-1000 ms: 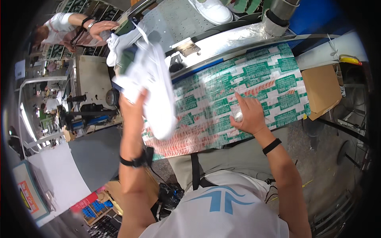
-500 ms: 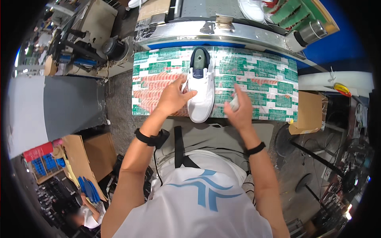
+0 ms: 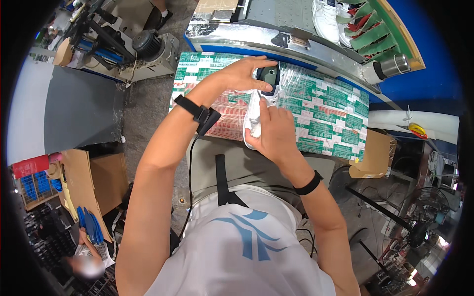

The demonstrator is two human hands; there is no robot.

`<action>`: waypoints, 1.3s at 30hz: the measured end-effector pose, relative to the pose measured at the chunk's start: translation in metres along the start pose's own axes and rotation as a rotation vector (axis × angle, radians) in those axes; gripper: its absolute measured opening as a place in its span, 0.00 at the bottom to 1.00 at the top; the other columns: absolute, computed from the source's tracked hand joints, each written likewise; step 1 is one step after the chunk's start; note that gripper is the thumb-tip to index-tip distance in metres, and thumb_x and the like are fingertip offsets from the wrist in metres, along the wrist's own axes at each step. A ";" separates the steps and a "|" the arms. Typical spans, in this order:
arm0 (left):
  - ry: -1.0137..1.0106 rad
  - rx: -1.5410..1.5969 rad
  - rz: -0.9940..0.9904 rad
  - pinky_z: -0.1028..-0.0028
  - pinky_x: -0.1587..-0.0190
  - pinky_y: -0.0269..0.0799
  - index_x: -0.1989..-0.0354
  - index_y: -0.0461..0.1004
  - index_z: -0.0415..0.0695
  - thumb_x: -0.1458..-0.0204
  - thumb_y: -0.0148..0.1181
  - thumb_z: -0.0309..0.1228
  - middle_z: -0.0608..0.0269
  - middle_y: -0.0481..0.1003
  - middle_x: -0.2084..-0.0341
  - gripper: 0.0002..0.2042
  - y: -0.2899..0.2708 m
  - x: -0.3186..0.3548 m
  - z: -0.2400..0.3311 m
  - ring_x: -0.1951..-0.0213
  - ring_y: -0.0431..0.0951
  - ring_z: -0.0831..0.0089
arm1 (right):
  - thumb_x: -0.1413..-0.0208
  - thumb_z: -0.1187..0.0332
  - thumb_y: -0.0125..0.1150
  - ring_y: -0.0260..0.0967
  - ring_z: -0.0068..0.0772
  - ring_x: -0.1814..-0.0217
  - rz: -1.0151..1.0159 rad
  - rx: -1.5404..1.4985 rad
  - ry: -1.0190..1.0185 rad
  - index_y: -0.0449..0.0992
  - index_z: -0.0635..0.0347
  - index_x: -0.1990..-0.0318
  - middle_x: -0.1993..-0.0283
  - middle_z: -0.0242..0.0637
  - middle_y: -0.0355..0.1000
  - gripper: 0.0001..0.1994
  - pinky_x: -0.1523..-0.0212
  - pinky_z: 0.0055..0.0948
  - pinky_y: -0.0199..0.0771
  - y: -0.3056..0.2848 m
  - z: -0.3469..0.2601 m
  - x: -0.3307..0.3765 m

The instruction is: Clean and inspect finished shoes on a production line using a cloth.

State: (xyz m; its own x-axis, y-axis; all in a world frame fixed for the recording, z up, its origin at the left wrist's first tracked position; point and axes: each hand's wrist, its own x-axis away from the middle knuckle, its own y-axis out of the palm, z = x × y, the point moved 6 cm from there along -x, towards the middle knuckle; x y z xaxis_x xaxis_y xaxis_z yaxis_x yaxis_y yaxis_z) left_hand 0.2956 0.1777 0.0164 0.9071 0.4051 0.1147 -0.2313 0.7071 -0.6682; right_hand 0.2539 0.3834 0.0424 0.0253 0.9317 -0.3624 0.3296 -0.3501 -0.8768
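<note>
A white sneaker [image 3: 250, 111] with a dark navy collar and green insole lies on the table, its toe toward me. My left hand [image 3: 242, 75] grips it at the collar, thumb on the near side of the opening and fingers reaching past the heel. Over the laces and forefoot is my right hand [image 3: 276, 129], its index finger stretched against the shoe below the tongue. Between its thumb and curled fingers sits a small whitish piece [image 3: 256, 130], its kind unclear. The right hand covers much of the shoe's front.
Green and white printed tape under clear film covers the table [image 3: 331, 113]. Beyond it runs a conveyor with a metal edge [image 3: 237, 33]. More white shoes [image 3: 326, 22] stand beside a green divided rack [image 3: 380, 37]. A cardboard box [image 3: 373, 153] is at the right, and another person's arm shows lower left.
My left hand has moved from the shoe's side up to its collar. My right hand has come left onto the shoe with the whitish piece. The view has turned slightly.
</note>
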 end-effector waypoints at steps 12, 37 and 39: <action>-0.038 0.198 0.039 0.58 0.21 0.66 0.23 0.75 0.58 0.46 0.85 0.43 0.49 0.72 0.23 0.40 0.000 -0.006 -0.011 0.22 0.70 0.52 | 0.45 0.58 0.78 0.79 0.61 0.50 -0.068 -0.643 0.249 0.76 0.73 0.31 0.53 0.55 0.79 0.37 0.46 0.51 0.79 -0.009 -0.012 0.031; -0.426 0.345 0.235 0.71 0.69 0.69 0.68 0.82 0.43 0.32 0.75 0.41 0.71 0.78 0.75 0.16 0.063 0.075 -0.030 0.72 0.72 0.81 | 0.51 0.64 0.77 0.76 0.51 0.53 0.013 -0.532 0.168 0.71 0.66 0.24 0.55 0.45 0.76 0.44 0.49 0.48 0.75 -0.020 0.008 0.050; -0.392 0.513 0.234 0.73 0.69 0.68 0.67 0.82 0.43 0.31 0.74 0.39 0.72 0.78 0.74 0.14 0.069 0.070 -0.041 0.71 0.72 0.83 | 0.50 0.63 0.78 0.76 0.53 0.54 0.109 -0.444 0.171 0.73 0.69 0.26 0.56 0.46 0.76 0.42 0.51 0.49 0.76 -0.029 0.015 0.034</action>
State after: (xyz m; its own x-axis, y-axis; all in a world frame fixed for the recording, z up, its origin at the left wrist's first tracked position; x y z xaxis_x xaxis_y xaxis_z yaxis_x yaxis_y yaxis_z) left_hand 0.3578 0.2311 -0.0519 0.6409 0.6923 0.3316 -0.6311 0.7211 -0.2860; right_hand 0.2308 0.4238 0.0503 0.2250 0.9074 -0.3550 0.6860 -0.4063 -0.6036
